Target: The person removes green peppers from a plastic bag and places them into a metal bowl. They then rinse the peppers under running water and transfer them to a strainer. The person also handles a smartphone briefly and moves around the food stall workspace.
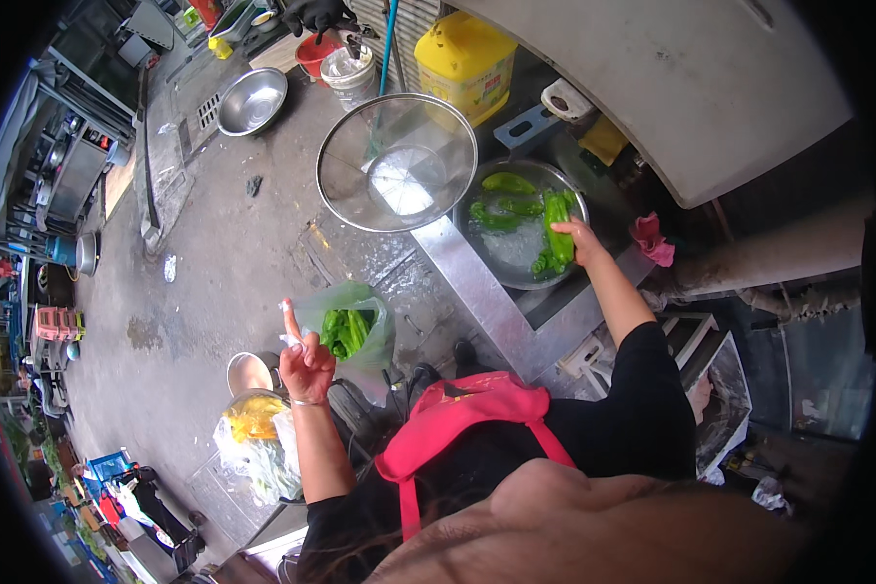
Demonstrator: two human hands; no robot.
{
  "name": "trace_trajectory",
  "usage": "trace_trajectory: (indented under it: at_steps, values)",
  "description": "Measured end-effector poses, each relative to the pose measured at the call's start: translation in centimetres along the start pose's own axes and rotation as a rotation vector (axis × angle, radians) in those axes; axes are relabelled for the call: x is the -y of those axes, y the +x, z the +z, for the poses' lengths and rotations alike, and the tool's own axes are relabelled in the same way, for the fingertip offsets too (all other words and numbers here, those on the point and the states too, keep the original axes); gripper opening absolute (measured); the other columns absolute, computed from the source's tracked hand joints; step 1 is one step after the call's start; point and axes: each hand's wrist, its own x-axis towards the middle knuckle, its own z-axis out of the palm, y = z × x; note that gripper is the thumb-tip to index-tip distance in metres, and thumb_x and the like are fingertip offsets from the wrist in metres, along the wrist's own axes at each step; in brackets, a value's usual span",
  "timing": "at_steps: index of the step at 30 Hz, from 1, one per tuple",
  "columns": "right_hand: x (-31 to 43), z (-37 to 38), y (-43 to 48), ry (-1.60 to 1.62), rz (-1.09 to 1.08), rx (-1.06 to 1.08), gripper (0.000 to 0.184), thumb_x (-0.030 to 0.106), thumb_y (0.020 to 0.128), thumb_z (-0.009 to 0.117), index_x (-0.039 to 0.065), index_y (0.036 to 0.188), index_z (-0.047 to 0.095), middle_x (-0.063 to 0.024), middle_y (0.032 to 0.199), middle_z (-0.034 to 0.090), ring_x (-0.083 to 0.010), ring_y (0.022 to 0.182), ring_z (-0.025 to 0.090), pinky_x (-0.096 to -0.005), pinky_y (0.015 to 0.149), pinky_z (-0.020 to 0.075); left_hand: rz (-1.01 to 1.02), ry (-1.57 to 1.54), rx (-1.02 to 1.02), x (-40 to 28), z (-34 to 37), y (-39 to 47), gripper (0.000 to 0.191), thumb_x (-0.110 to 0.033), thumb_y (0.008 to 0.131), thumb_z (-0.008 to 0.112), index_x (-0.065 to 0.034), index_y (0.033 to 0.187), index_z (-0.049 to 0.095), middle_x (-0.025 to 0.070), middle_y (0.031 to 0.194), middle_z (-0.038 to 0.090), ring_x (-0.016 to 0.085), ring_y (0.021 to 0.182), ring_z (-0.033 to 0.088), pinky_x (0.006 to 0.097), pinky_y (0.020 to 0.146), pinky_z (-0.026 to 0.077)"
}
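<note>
My right hand (582, 242) grips several long green peppers (557, 226) over a metal basin (507, 281) of water. More green peppers (509, 183) float in that basin. My left hand (308, 369) is raised, its index finger extended and the other fingers curled. White material is on that finger and near its base. Right beside this hand is a translucent plastic bag (379, 321), its mouth open, with green peppers (347, 332) inside. Whether the left hand touches the bag is unclear.
A round mesh strainer (396, 162) sits beside the basin, on a metal frame (467, 274). A yellow jug (465, 69) stands behind them. Bags of produce (263, 445) lie at lower left. Another metal basin (252, 102) and a white bucket (349, 77) are on the floor.
</note>
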Motion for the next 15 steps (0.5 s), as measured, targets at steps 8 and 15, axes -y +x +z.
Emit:
trace_trajectory:
  at_steps: [8,15]
  values:
    - [6.1,14.7,-13.2,0.17,-0.287,0.399,0.076,0.017,0.07,0.072,0.002,0.14,0.045,-0.0126,0.136,0.052,-0.0234,0.121,0.054,-0.0374,0.101,0.0452,-0.044,0.002,-0.003,-0.8,-0.3,-0.9,0.087,-0.012,0.087,0.054,-0.0325,0.157,0.006,0.0024,0.063,0.045,0.01,0.052,0.04,0.0226,0.05,0.034]
    - [1.9,33.7,-9.2,-0.712,-0.486,1.298,0.06,0.019,0.068,0.081,0.002,0.121,0.059,-0.0091,0.129,0.055,-0.0183,0.113,0.055,-0.034,0.101,0.041,-0.114,0.108,0.087,-0.9,-0.7,0.3,0.092,-0.016,0.086,0.054,-0.0317,0.157,-0.003,0.0037,0.063,0.047,0.011,0.049,0.04,0.0237,0.049,0.035]
